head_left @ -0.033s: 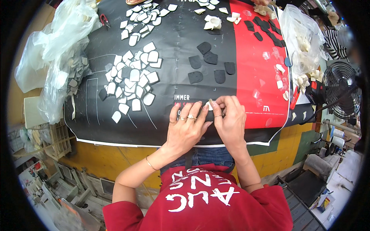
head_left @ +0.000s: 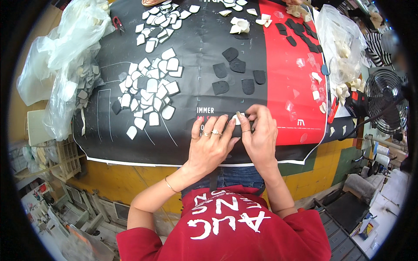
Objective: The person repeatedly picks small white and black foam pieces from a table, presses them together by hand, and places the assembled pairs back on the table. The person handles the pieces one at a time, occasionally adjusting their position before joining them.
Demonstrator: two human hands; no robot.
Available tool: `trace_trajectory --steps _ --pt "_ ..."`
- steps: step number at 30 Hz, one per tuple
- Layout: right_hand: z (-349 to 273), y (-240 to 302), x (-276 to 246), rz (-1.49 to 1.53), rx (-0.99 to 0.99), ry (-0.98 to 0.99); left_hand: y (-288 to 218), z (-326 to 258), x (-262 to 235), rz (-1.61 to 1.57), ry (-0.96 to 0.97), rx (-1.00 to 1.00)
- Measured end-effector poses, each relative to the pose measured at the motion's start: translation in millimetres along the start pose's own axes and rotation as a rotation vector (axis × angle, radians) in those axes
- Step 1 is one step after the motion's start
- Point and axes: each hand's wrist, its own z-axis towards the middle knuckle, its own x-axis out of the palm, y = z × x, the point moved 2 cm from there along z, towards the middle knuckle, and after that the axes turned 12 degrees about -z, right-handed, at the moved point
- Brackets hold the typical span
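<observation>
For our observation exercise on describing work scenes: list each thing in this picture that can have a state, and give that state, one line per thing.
left hand: flat on the mat, fingers spread.
right hand: fingers curled, pinching the small white cut piece.
white shield-shaped cut pieces: loosely spread, overlapping.
black shield-shaped cut pieces: lying flat, apart.
black and red printed mat: spread over the table.
clear plastic bags: crumpled, partly filled.
black floor fan: upright; running or not, cannot tell.
</observation>
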Motion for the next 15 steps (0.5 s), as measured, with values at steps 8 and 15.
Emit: trace_trajectory --steps 8,15 --pt "-2.0 -6.2 9.5 0.116 0.093 -0.089 -1.0 1.6 -1.7 0.022 0.024 0.005" --pt "13.8 -20.2 -7.7 0.283 0.18 -0.033 -1.2 0.3 -6.1 0.022 0.025 0.003"
